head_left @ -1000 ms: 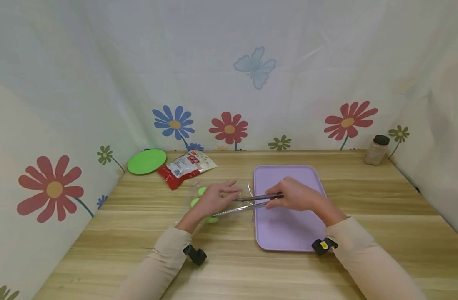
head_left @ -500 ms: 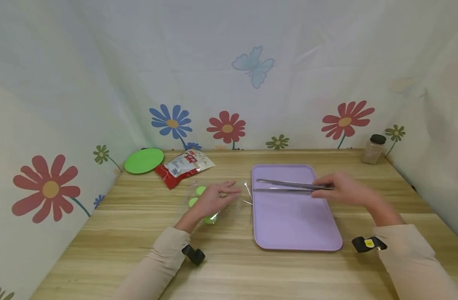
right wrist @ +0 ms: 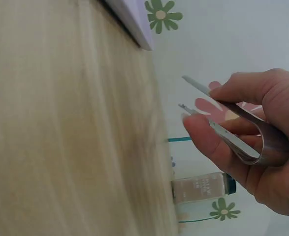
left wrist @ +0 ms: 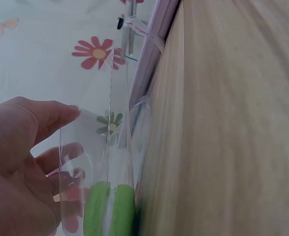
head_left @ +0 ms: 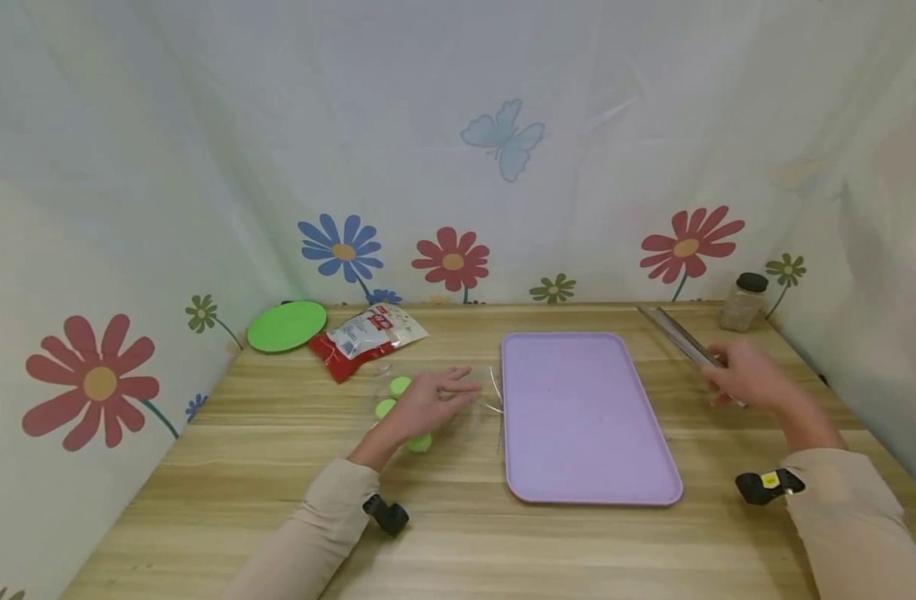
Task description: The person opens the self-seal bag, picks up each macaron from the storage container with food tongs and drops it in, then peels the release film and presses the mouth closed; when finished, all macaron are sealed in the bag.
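My left hand (head_left: 431,404) lies over a clear plastic package (left wrist: 97,147) with several green round pieces (head_left: 386,408) in it. In the left wrist view its thumb tip is right at the clear plastic, and the fingers show through it, loosely bent. Two green rounded edges (left wrist: 122,209) stand side by side there. Right of the tray, my right hand (head_left: 743,375) holds metal tongs (head_left: 678,337) between thumb and fingers, tips pointing to the back left. In the right wrist view the tongs' two arms (right wrist: 235,142) stand a little apart, with nothing between their tips.
A purple tray (head_left: 588,417) lies between the hands. At the back left are a green plate (head_left: 287,326) and a red and white packet (head_left: 367,337). A jar (head_left: 743,304) with a dark lid stands at the back right. A flowered curtain (head_left: 578,167) borders the table.
My right hand has carried the tongs from the clear package across the tray to its right side. The tips have swung from leftward to back left. My left hand stays in place.
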Tool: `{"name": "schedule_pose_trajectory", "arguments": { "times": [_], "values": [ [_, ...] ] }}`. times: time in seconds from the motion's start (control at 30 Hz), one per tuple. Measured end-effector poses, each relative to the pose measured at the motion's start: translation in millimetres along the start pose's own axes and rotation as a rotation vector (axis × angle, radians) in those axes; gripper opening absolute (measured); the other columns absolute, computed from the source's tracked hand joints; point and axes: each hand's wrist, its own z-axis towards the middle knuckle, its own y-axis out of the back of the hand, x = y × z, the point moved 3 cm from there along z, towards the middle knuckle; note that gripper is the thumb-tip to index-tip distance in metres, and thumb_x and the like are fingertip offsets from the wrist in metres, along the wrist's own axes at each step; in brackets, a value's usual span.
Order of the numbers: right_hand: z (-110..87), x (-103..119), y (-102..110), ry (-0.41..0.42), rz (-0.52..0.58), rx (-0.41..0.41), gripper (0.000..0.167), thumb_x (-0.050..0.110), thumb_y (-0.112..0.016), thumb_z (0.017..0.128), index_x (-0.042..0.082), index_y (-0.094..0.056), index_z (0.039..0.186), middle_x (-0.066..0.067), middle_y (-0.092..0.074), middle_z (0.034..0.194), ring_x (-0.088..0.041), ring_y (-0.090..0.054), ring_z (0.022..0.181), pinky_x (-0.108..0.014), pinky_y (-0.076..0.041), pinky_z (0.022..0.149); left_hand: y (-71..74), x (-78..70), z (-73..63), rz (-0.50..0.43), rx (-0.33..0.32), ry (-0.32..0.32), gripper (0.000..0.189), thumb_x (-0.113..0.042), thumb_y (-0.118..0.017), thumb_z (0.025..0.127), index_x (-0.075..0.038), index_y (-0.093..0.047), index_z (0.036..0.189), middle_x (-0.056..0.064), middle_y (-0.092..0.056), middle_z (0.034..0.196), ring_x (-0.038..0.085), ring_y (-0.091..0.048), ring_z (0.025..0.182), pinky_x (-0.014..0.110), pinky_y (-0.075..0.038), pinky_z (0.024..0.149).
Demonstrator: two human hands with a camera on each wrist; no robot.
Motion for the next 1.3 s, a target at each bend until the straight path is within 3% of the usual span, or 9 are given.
{"name": "schedule_pose_trajectory", "arguments": {
  "times": [0.2,0.33,0.5,0.63,0.9,1.2,1.3],
  "values": [
    [3.6,-13.4,-7.9,-0.013,-0.056,0.015,0.019,0.004,-0.057,0.098,-0.014,-0.058,0.093,-0.008,-0.059,0.067,-0.022,-0.066,0.055,-0.032,-0.055,0.048,0.4,-2.0,-0.7,0.001,0.003,-0.002,0.027,-0.015,-0.067,0.097,-0.004,-0.072,0.121,0.017,-0.051,0.146,0.032,-0.039,0.142,0.048,-0.031,0.116],
    [5.2,-16.9,-12.9,-0.021,-0.104,0.029,0.022,0.007,-0.061,0.097,-0.015,-0.059,0.094,-0.009,-0.063,0.070,-0.021,-0.066,0.055,-0.032,-0.052,0.048,0.0,-2.4,-0.7,0.011,0.000,-0.005,0.027,-0.015,-0.067,0.097,-0.004,-0.073,0.121,0.017,-0.052,0.145,0.032,-0.040,0.141,0.049,-0.031,0.116],
    [4.9,-12.3,-12.6,-0.033,-0.218,0.019,0.043,0.014,-0.070,0.090,-0.024,-0.058,0.105,-0.019,-0.067,0.079,-0.025,-0.066,0.065,-0.042,-0.056,0.061,-0.2,-2.2,-0.7,0.020,-0.006,-0.004,0.026,-0.015,-0.067,0.097,-0.005,-0.073,0.121,0.017,-0.052,0.145,0.031,-0.041,0.141,0.048,-0.033,0.115],
    [4.4,-7.6,-13.8,-0.022,-0.308,0.025,0.048,0.023,-0.079,0.083,-0.021,-0.064,0.097,-0.016,-0.067,0.078,-0.025,-0.060,0.070,-0.048,-0.055,0.069,-0.3,-2.1,-0.7,0.025,-0.006,-0.004,0.026,-0.016,-0.067,0.097,-0.005,-0.073,0.121,0.016,-0.052,0.145,0.030,-0.041,0.141,0.048,-0.033,0.115],
    [4.2,-8.1,-20.1,-0.058,-0.333,0.052,0.062,0.028,-0.081,0.083,-0.025,-0.059,0.107,-0.039,-0.064,0.104,-0.050,-0.063,0.097,-0.058,-0.052,0.084,-0.6,-2.3,-1.7,0.020,-0.003,0.006,0.026,-0.016,-0.067,0.097,-0.006,-0.073,0.121,0.015,-0.052,0.145,0.030,-0.041,0.141,0.048,-0.032,0.115],
    [3.5,-9.4,-20.1,-0.093,-0.328,0.076,0.068,0.035,-0.080,0.084,-0.025,-0.058,0.109,-0.039,-0.063,0.105,-0.048,-0.062,0.097,-0.058,-0.052,0.083,-0.8,-1.5,-1.6,0.015,-0.005,0.006,0.026,-0.015,-0.067,0.097,-0.005,-0.073,0.121,0.016,-0.051,0.146,0.030,-0.041,0.141,0.048,-0.034,0.114],
    [3.3,-4.6,-18.2,-0.085,-0.338,0.040,0.069,0.035,-0.076,0.088,-0.026,-0.056,0.112,-0.040,-0.062,0.106,-0.049,-0.064,0.096,-0.058,-0.053,0.081,-1.1,-1.0,-1.9,0.022,-0.001,0.000,0.026,-0.016,-0.066,0.098,-0.006,-0.073,0.121,0.017,-0.051,0.146,0.031,-0.042,0.140,0.048,-0.033,0.114]
  ]
}}
